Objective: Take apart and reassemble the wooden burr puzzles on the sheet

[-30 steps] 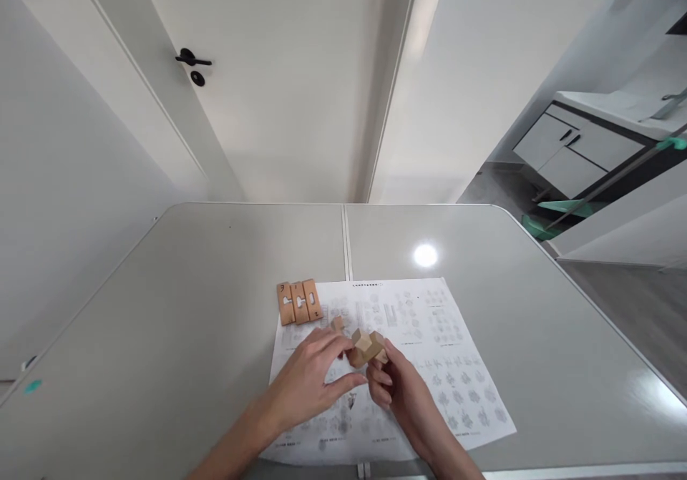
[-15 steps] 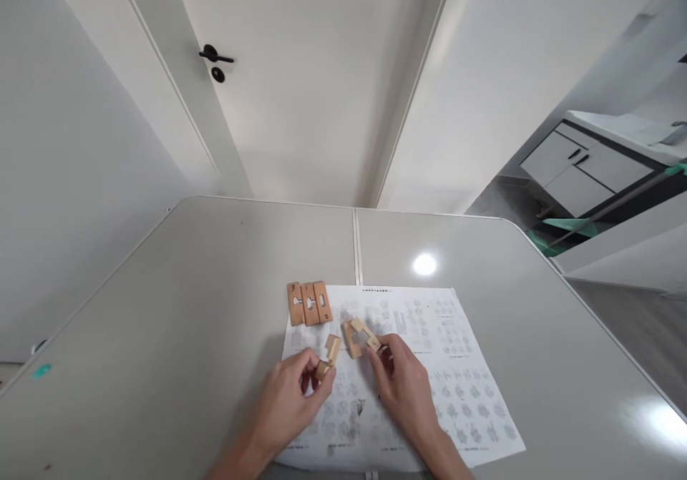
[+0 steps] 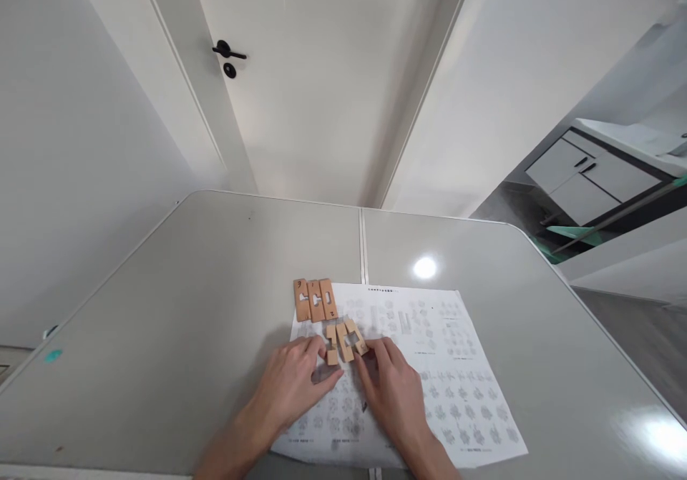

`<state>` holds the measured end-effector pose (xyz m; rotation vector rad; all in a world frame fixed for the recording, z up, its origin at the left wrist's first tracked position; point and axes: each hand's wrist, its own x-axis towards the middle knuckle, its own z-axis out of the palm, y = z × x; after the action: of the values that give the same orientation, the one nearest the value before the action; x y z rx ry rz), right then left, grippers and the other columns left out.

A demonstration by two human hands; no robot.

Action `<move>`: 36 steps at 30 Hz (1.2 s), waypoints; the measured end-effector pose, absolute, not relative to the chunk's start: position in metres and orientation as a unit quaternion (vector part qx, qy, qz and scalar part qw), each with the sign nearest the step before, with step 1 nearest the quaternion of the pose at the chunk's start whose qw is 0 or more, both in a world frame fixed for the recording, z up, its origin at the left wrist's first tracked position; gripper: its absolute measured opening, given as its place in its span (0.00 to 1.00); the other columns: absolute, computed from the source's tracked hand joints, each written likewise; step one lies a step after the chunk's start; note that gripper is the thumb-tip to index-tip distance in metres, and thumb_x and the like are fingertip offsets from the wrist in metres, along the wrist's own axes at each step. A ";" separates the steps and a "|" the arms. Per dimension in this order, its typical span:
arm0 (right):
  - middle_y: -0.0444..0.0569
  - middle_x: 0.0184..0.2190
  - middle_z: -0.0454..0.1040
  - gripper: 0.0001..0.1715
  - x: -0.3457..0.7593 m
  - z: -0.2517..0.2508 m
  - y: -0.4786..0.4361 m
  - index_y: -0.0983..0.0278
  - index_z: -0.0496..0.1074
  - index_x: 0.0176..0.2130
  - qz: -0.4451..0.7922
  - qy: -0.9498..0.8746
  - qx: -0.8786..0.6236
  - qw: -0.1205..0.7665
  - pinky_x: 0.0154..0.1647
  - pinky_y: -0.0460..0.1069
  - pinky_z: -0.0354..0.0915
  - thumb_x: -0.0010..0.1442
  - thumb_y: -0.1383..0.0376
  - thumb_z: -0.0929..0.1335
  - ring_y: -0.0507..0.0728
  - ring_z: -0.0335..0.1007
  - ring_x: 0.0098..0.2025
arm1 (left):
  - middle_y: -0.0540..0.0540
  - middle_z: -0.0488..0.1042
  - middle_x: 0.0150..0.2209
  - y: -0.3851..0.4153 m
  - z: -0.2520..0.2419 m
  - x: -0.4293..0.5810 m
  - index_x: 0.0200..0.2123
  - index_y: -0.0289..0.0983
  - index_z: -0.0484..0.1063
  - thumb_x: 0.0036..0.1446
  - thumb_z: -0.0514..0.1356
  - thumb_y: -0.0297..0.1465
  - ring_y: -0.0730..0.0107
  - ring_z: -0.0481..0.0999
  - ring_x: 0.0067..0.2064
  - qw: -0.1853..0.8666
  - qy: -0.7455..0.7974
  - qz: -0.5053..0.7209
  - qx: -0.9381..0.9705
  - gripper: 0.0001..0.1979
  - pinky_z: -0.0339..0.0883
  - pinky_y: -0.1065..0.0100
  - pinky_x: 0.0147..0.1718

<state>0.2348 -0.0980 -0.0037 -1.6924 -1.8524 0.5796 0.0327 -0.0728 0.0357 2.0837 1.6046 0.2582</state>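
Three pale notched wooden blocks lie side by side on a printed paper sheet. My left hand is beside the left block, fingertips at its left edge. The thumb is stretched out below the block, apart from the fingers. The middle block lies between the other two, with no finger around it. My right hand has its thumb and forefinger about the lower end of the tilted right block. Just beyond, three flat reddish-brown wooden pieces with cut-out slots and handwritten marks sit in a row.
The grey table has a seam running down its middle. A white door with a black handle stands beyond the far edge. At the right is a white cabinet.
The block that was in my left hand now lies on the paper beside the middle one, and the left fingers have parted. My right hand has brought its block down close to the others.
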 end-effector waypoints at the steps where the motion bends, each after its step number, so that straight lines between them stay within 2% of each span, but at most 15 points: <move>1: 0.52 0.37 0.74 0.09 0.232 -0.003 -0.100 0.59 0.71 0.42 0.219 -0.696 -0.625 0.277 0.28 0.48 0.59 0.72 0.57 0.64 0.61 0.74 0.35 | 0.51 0.74 0.28 -0.074 0.037 0.028 0.33 0.41 0.66 0.59 0.63 0.40 0.63 0.74 0.29 0.265 0.577 0.099 0.766 0.11 0.58 0.67 0.29; 4: 0.52 0.38 0.75 0.07 0.224 -0.003 -0.103 0.59 0.71 0.43 0.220 -0.711 -0.610 0.273 0.30 0.50 0.61 0.72 0.60 0.65 0.62 0.74 0.38 | 0.53 0.72 0.28 -0.076 0.037 0.009 0.32 0.41 0.65 0.56 0.64 0.37 0.66 0.73 0.29 0.305 0.553 0.122 0.766 0.10 0.59 0.68 0.30; 8: 0.54 0.42 0.75 0.10 0.222 0.000 -0.107 0.58 0.72 0.49 0.238 -0.729 -0.583 0.266 0.34 0.52 0.66 0.72 0.60 0.64 0.65 0.75 0.42 | 0.54 0.70 0.25 -0.069 0.034 -0.020 0.29 0.40 0.65 0.60 0.61 0.40 0.70 0.69 0.27 0.314 0.568 0.141 0.748 0.12 0.59 0.70 0.29; 13: 0.55 0.44 0.77 0.12 0.241 0.003 -0.119 0.58 0.73 0.52 0.308 -0.697 -0.565 0.318 0.43 0.54 0.70 0.72 0.61 0.64 0.62 0.76 0.42 | 0.54 0.67 0.24 -0.041 0.026 -0.044 0.27 0.40 0.64 0.64 0.56 0.43 0.71 0.64 0.26 0.229 0.647 0.190 0.702 0.17 0.57 0.69 0.30; 17: 0.52 0.39 0.78 0.11 0.279 -0.003 -0.135 0.57 0.77 0.44 0.367 -0.625 -0.591 0.353 0.40 0.53 0.69 0.70 0.56 0.67 0.61 0.75 0.37 | 0.54 0.67 0.24 0.000 0.020 -0.048 0.28 0.40 0.63 0.64 0.55 0.44 0.72 0.63 0.26 0.183 0.657 0.211 0.701 0.16 0.57 0.69 0.31; 20: 0.53 0.37 0.79 0.16 0.307 -0.009 -0.144 0.58 0.77 0.41 0.390 -0.535 -0.646 0.379 0.40 0.53 0.68 0.68 0.49 0.69 0.63 0.74 0.39 | 0.55 0.65 0.23 0.034 0.018 -0.044 0.29 0.40 0.64 0.63 0.55 0.45 0.72 0.62 0.26 0.179 0.654 0.235 0.696 0.16 0.57 0.70 0.31; 25: 0.47 0.25 0.70 0.24 0.323 -0.010 -0.150 0.59 0.76 0.35 0.390 -0.463 -0.690 0.397 0.32 0.51 0.63 0.67 0.44 0.67 0.59 0.66 0.29 | 0.55 0.65 0.23 0.065 0.012 -0.041 0.28 0.39 0.64 0.63 0.56 0.44 0.73 0.62 0.26 0.208 0.642 0.280 0.683 0.16 0.57 0.71 0.30; 36: 0.46 0.23 0.70 0.30 0.315 -0.003 -0.146 0.61 0.75 0.33 0.344 -0.459 -0.719 0.392 0.28 0.47 0.65 0.66 0.39 0.64 0.57 0.66 0.26 | 0.56 0.61 0.21 0.054 0.002 -0.047 0.27 0.39 0.63 0.63 0.56 0.44 0.74 0.60 0.24 0.186 0.634 0.305 0.686 0.18 0.56 0.71 0.28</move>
<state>0.3147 -0.1464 -0.0034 -1.8258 -1.1651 0.8727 -0.0473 0.0540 0.0024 1.9318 1.7862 0.8583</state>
